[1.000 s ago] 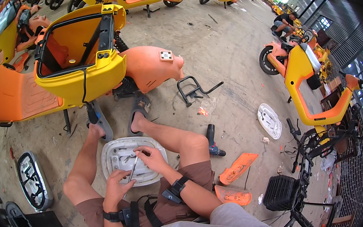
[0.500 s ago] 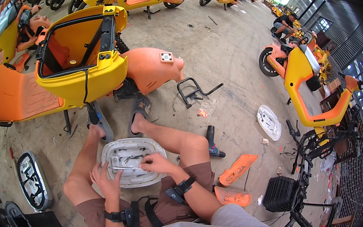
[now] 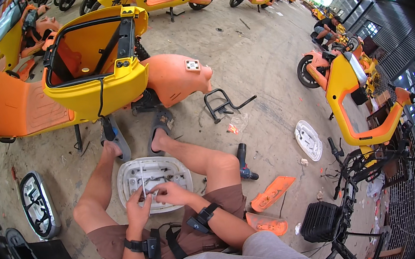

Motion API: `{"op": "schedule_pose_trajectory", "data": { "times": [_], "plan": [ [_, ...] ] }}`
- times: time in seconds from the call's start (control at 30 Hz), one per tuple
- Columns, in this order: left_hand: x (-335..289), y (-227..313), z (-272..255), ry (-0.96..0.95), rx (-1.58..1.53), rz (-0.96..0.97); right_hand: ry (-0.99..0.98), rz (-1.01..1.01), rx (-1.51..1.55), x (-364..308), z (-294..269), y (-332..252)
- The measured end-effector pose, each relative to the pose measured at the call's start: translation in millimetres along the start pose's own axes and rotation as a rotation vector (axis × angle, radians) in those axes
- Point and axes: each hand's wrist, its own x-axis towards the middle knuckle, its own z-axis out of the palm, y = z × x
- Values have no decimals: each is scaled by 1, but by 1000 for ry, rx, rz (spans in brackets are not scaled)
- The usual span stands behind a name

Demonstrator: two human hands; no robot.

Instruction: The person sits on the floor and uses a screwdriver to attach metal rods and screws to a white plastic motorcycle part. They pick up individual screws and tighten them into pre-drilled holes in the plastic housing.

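Rod [image 3: 142, 176] in the pinch of my left hand [image 3: 136, 207] above the white tray [image 3: 186, 174], right hand [image 3: 173, 194] alongside, grip unclear.

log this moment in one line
left hand: holds thin rod | right hand: close beside rod | beneath: white tray with small parts

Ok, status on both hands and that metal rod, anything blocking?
Left hand pinching slim metal rod. Right hand close beside it, grip unclear. White tray below, partly hidden by the hands.
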Motion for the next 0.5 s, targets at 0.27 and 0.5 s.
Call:
{"op": "schedule_pose_trajectory", "data": {
  "times": [0.27,0.5],
  "plan": [
    [7,11,-34,-50,564,379,558,-22,147,15,-2,1],
    [0,10,-26,240,660,297,372,94,49,8,-8,-19]
  ]
}}
